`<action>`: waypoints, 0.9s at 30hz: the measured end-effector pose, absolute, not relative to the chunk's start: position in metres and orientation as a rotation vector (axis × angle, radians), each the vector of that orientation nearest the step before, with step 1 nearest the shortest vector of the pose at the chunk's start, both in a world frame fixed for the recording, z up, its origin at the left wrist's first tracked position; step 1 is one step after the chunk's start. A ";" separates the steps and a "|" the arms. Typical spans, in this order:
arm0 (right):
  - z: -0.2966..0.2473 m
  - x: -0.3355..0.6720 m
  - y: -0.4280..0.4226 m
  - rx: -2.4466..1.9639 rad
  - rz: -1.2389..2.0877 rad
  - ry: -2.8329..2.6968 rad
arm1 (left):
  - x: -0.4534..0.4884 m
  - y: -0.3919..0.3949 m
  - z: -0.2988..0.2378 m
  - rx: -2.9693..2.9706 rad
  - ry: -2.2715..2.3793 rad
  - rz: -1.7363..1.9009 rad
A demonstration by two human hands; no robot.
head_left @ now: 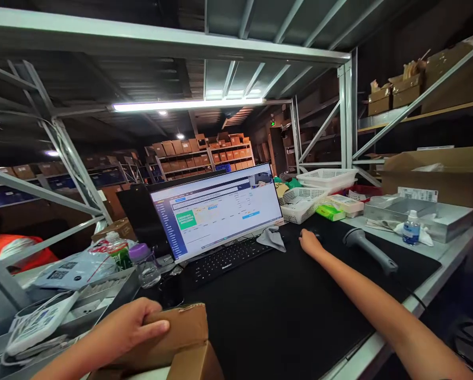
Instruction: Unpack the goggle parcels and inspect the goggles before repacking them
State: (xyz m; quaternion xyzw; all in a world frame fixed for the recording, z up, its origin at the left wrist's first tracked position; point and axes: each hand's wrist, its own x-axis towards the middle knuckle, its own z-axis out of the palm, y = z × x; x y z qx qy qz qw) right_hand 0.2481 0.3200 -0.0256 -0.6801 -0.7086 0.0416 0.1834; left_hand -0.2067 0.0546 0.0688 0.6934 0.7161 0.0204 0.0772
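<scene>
At the lower left my left hand [135, 327] is closed on the upright flap of an open cardboard box [189, 330], thumb on the near side. Something white shows inside the box, which the bottom edge of the view cuts off. Further off, my right hand [310, 244] rests on the black desk mat [276, 311], curled over a dark computer mouse [318, 236] that is mostly hidden. Between the hands stand a black keyboard [224, 261] and a lit monitor [216, 211] showing a web page. A grey cloth [273, 239] lies by the keyboard's right end.
A grey barcode scanner [373, 250] lies right of my right forearm, near a small clear bottle [411, 228]. White baskets [303, 203] stand behind. On the left are a purple-lidded jar [143, 264], plastic packages [78, 266] and a tray [113, 290]. Metal rack posts [345, 111] frame the desk.
</scene>
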 end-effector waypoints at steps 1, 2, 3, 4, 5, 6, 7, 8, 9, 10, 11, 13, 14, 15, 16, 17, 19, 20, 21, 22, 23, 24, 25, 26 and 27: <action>-0.025 0.249 0.328 -1.958 0.124 -1.967 | -0.206 0.062 0.068 2.053 2.070 0.045; -0.025 0.249 0.334 -1.990 0.130 -1.941 | -0.204 0.068 0.067 2.032 1.984 0.026; -0.025 0.247 0.340 -2.016 0.136 -1.922 | -0.201 0.072 0.067 2.010 1.905 -0.001; -0.027 0.244 0.345 -2.034 0.140 -1.908 | -0.197 0.075 0.067 1.997 1.849 -0.030; -0.029 0.240 0.349 -2.045 0.142 -1.902 | -0.193 0.076 0.068 1.989 1.807 -0.066; -0.032 0.235 0.354 -2.050 0.141 -1.902 | -0.189 0.077 0.068 1.979 1.778 -0.111; -0.036 0.231 0.358 -2.051 0.135 -1.908 | -0.187 0.077 0.069 1.964 1.759 -0.160; -0.040 0.227 0.362 -2.046 0.120 -1.920 | -0.185 0.078 0.070 1.942 1.737 -0.212; -0.044 0.224 0.365 -2.034 0.097 -1.937 | -0.183 0.079 0.070 1.915 1.707 -0.269; -0.048 0.221 0.367 -2.016 0.065 -1.957 | -0.182 0.082 0.069 1.884 1.669 -0.326; -0.051 0.219 0.368 -1.996 0.023 -1.978 | -0.181 0.086 0.067 1.850 1.628 -0.382; -0.057 0.219 0.367 -1.951 -0.084 -2.011 | -0.180 0.094 0.062 1.780 1.550 -0.475; -0.058 0.220 0.364 -1.924 -0.145 -2.023 | -0.179 0.099 0.060 1.747 1.521 -0.505; -0.058 0.221 0.360 -1.891 -0.205 -2.035 | -0.178 0.102 0.058 1.721 1.506 -0.522; -0.058 0.223 0.356 -1.852 -0.260 -2.047 | -0.177 0.104 0.057 1.707 1.505 -0.520; -0.056 0.224 0.352 -1.807 -0.306 -2.061 | -0.177 0.105 0.057 1.703 1.519 -0.499; -0.048 0.224 0.347 -1.712 -0.372 -2.073 | -0.176 0.098 0.064 1.749 1.599 -0.387; -0.044 0.222 0.346 -1.653 -0.399 -2.054 | -0.174 0.092 0.070 1.791 1.665 -0.295; -0.039 0.218 0.344 -1.569 -0.422 -2.010 | -0.172 0.083 0.076 1.848 1.753 -0.180; -0.034 0.211 0.340 -1.457 -0.432 -1.964 | -0.167 0.071 0.084 1.915 1.850 -0.051; -0.029 0.202 0.333 -1.317 -0.424 -1.922 | -0.162 0.057 0.092 1.995 1.942 0.087; -0.024 0.192 0.321 -1.158 -0.394 -1.891 | -0.155 0.041 0.099 2.071 2.019 0.208; -0.020 0.179 0.305 -0.988 -0.349 -1.889 | -0.148 0.024 0.105 2.129 2.072 0.298; -0.017 0.166 0.285 -0.816 -0.290 -1.905 | -0.142 0.005 0.110 2.171 2.105 0.358; -0.015 0.153 0.260 -0.660 -0.226 -1.938 | -0.136 -0.014 0.112 2.218 2.123 0.400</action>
